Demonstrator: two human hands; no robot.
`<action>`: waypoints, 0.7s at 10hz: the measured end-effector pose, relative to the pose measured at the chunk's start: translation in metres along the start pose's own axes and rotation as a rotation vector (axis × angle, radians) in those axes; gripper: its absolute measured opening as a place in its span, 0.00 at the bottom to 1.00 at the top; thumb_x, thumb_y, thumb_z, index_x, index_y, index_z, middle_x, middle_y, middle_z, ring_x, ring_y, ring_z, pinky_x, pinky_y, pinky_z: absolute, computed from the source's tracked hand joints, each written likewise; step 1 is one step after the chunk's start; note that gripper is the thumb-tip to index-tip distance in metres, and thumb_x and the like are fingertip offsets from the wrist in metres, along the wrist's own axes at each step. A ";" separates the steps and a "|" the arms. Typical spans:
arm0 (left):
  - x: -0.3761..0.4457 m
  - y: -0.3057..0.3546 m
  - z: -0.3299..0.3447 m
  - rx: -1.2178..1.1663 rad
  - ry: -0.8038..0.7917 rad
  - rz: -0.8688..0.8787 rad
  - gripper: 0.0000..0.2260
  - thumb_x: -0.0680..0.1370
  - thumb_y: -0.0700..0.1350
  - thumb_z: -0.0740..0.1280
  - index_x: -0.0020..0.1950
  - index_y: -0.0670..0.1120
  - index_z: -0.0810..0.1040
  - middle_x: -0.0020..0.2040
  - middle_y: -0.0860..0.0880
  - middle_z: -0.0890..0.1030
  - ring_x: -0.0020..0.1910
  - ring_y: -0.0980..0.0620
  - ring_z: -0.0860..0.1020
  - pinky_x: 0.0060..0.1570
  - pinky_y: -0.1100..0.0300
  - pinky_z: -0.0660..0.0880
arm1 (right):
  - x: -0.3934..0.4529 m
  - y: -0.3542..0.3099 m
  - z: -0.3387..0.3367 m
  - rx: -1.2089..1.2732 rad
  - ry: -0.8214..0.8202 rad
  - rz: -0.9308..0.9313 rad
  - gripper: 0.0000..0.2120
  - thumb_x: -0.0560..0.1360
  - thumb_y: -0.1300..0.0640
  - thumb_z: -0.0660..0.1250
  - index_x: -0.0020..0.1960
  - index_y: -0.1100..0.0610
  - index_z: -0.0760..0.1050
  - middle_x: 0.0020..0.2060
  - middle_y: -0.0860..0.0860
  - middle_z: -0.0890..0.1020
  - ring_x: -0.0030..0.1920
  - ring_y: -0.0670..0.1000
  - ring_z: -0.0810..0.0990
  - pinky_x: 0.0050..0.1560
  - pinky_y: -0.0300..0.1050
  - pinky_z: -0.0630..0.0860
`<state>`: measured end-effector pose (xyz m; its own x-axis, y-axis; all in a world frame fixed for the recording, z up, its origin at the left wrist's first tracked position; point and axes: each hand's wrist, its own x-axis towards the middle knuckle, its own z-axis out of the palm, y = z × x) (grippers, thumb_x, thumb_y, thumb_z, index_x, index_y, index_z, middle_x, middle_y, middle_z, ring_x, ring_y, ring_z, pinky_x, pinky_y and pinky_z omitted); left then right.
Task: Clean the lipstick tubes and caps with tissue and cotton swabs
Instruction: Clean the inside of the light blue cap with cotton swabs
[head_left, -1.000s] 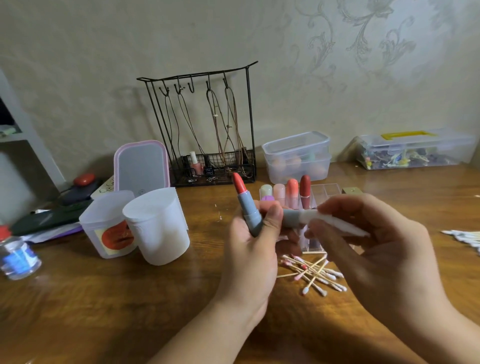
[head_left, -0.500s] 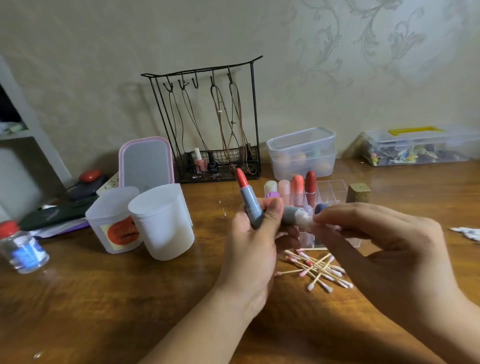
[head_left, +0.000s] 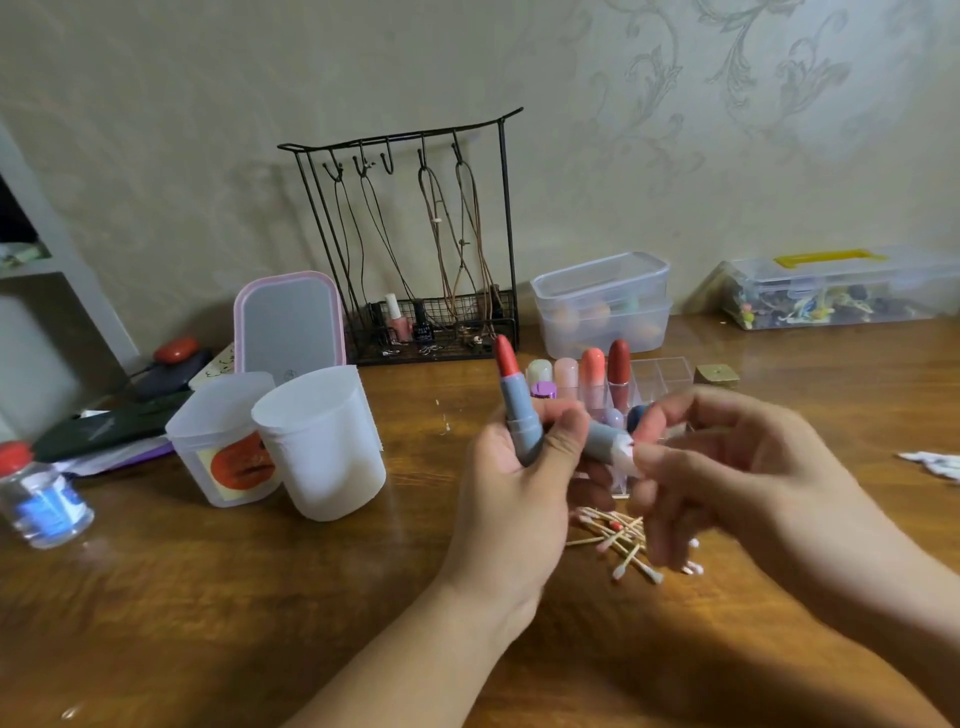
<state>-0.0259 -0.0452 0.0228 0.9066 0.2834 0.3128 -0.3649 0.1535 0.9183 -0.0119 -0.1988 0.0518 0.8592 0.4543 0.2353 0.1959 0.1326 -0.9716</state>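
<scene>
- At far left on the wooden table: small clear bottle, red cap, blue label; its writing is too blurred to read.
- Next right: two white plastic tubs; the nearer-left one bears an orange sticker, print illegible.
- Behind them: pink-rimmed mirror; black wire rack hung with cords, nail-polish bottles in its basket, label text too small to tell.
- Centre: left hand, fingers curled round the grey lipstick tube, red bullet extended and upright. Judged light, rigid, smooth; bullet soft and smearable, so take hold on the barrel only.
- Centre right: grey cap at the left fingertips; right hand pinches white tissue against its mouth.
- Below: used cotton swabs heaped on the table.
- Behind: more lipsticks standing in a clear organiser.
</scene>
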 end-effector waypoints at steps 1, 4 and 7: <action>0.001 0.002 -0.001 -0.003 0.015 0.010 0.11 0.73 0.49 0.67 0.48 0.42 0.76 0.40 0.48 0.84 0.37 0.54 0.82 0.33 0.64 0.76 | -0.002 0.009 -0.014 -0.927 0.085 -0.541 0.06 0.73 0.52 0.73 0.46 0.52 0.78 0.33 0.45 0.78 0.29 0.46 0.77 0.27 0.43 0.76; -0.005 -0.004 0.001 0.154 0.011 0.075 0.10 0.71 0.52 0.69 0.46 0.47 0.78 0.39 0.49 0.84 0.38 0.52 0.82 0.38 0.56 0.79 | -0.004 0.007 0.008 -0.436 0.109 -0.073 0.19 0.79 0.59 0.63 0.29 0.56 0.76 0.21 0.50 0.71 0.19 0.47 0.65 0.21 0.38 0.59; -0.001 0.000 0.000 -0.002 -0.027 -0.024 0.13 0.71 0.50 0.68 0.48 0.42 0.77 0.42 0.45 0.85 0.40 0.49 0.84 0.35 0.61 0.78 | -0.003 0.004 -0.001 -0.716 0.037 -0.124 0.17 0.77 0.43 0.66 0.36 0.54 0.74 0.22 0.47 0.69 0.21 0.45 0.65 0.22 0.40 0.64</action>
<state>-0.0270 -0.0458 0.0228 0.9203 0.2543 0.2972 -0.3436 0.1622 0.9250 -0.0134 -0.2011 0.0474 0.8236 0.4419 0.3555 0.5432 -0.4341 -0.7187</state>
